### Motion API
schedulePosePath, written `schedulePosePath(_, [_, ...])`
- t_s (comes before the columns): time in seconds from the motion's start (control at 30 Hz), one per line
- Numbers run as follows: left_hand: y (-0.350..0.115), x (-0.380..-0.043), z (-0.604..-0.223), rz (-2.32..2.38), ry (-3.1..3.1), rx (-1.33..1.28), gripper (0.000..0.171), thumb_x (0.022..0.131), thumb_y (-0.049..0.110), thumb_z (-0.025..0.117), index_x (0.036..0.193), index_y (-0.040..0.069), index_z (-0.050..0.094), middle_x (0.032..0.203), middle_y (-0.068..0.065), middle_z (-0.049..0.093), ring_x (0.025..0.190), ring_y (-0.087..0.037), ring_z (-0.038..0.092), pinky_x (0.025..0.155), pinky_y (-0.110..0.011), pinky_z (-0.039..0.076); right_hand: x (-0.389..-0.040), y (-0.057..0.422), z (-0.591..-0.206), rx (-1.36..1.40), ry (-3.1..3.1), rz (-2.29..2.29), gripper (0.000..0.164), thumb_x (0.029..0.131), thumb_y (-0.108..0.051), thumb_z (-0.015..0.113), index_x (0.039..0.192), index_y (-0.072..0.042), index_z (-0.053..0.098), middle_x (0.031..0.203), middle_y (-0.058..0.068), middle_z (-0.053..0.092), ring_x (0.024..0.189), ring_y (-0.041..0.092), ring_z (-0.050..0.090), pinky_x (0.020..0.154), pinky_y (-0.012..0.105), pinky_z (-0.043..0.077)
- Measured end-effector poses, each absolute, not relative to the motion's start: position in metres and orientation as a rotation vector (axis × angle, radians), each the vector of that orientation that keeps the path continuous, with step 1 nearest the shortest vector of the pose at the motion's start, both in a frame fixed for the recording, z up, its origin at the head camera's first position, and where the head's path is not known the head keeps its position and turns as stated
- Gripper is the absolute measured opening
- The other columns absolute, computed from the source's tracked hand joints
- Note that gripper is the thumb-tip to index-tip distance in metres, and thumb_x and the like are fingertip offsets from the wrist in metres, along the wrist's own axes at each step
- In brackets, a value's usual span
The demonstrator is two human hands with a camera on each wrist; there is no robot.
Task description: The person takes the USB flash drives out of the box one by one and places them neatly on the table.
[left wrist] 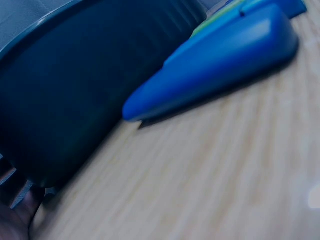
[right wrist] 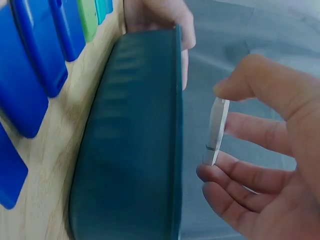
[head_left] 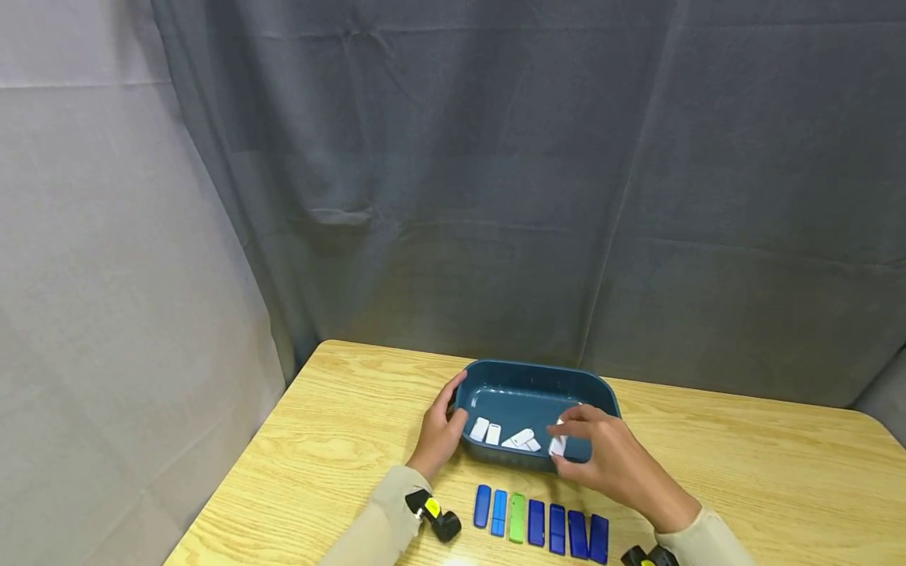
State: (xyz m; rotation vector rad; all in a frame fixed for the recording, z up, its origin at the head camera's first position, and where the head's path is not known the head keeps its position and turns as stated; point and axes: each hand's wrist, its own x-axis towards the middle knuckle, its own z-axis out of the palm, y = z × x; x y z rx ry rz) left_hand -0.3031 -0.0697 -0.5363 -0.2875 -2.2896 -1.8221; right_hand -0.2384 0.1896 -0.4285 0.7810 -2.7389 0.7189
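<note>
My right hand (head_left: 594, 452) is over the near right part of a dark teal plastic tub (head_left: 538, 459). It pinches a white USB flash drive (right wrist: 218, 127) between thumb and fingertips, edge-on in the right wrist view, above the rim. My left hand (head_left: 440, 432) grips the tub's left end, thumb over the rim and fingers round the outside. More white USB flash drives (head_left: 523, 437) lie on the tub floor along its near side, some overlapping. In the left wrist view the left fingers show only at the lower left corner, against the tub wall.
In front of the tub, a row of flash drives lies on the wooden table (head_left: 297, 464): a green one (head_left: 517, 518) among several blue ones (head_left: 536, 523). A grey curtain (head_left: 453, 196) hangs behind the table, and a paler cloth (head_left: 127, 314) hangs at the left.
</note>
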Motion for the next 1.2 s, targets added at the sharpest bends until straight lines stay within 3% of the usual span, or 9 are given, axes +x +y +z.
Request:
schedulePosePath(0.43, [-0.07,-0.304,-0.536,-1.834,-2.276,-0.307,0.064,0.088,0.005,0.048,0.146,0.03,0.041,0.149,0.007,0.04,0.134,-0.017,0.041,0.107,-0.041,0.036,-0.203,0.186,-0.419,0.853,-2.723,0.714,0.028,0.071,-0.022,0.081,0.097,-0.014,0.078,0.108,0.0,0.062,0.092,0.015,0.059,0.069,0.024,0.055])
schedulePosePath(0.63, [-0.07,-0.304,-0.536,-1.844,-2.272,-0.308,0.063,0.089,0.003,0.048,0.147,0.028,0.041,0.15,0.005,0.039,0.135,-0.019,0.04,0.107,-0.043,0.035,-0.191,0.186,-0.42,0.852,-2.856,0.72,0.024,0.076,-0.028,0.079,0.099,-0.022,0.077,0.112,-0.002,0.06,0.097,0.016,0.057,0.073,0.03,0.057])
schedulePosePath(0.8, [-0.07,-0.302,-0.534,-1.837,-2.276,-0.309,0.063,0.088,0.005,0.047,0.147,0.027,0.042,0.149,0.005,0.04,0.133,-0.018,0.042,0.106,-0.041,0.037,-0.184,0.187,-0.423,0.912,-2.942,0.795,0.03,0.079,-0.036,0.077,0.105,-0.02,0.075,0.113,-0.005,0.057,0.096,0.016,0.056,0.074,0.033,0.057])
schedulePosePath(1.2, [-0.071,-0.304,-0.537,-1.844,-2.283,-0.285,0.064,0.088,0.006,0.047,0.146,0.03,0.042,0.15,0.005,0.04,0.134,-0.02,0.041,0.107,-0.042,0.036,-0.174,0.193,-0.434,0.968,-3.026,0.82,0.035,0.08,-0.037,0.075,0.111,-0.019,0.074,0.118,-0.001,0.053,0.096,0.016,0.055,0.073,0.027,0.056])
